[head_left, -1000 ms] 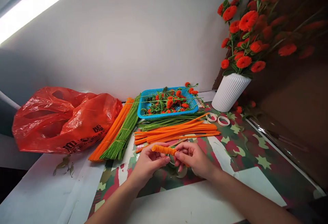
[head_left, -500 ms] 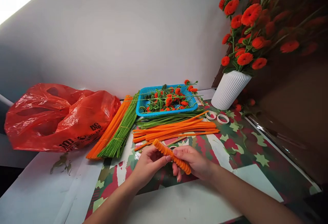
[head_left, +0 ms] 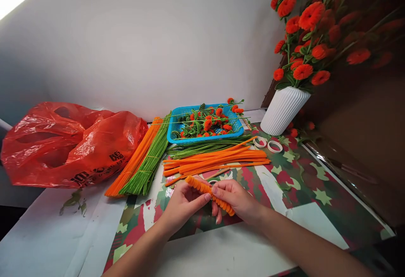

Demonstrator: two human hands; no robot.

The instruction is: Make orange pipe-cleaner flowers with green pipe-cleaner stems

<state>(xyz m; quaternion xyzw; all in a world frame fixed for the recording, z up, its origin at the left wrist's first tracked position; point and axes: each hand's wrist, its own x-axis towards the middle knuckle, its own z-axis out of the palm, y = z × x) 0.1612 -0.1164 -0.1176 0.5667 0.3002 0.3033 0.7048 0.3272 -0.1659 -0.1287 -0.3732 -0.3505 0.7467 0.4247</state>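
An orange coiled strip of fuzzy stem runs diagonally between my two hands, its upper end to the left and its lower end to the right. My left hand pinches it around its upper left half, with the thumb near the middle. My right hand grips it from the right, thumb on top beside the left thumb. Some fingers of both hands are hidden behind the strip. Just beyond the hands lie loose orange stems, with green stems behind them.
A blue basket holds small orange flowers. Orange bundled stems and green bundled stems lie beside a red plastic bag. Two tape rolls sit near a white vase of orange flowers. White paper lies in front.
The strip's upper left end has dipped slightly and shifted left. The thumbs have moved a little closer together along it, and the right thumb has shifted left.
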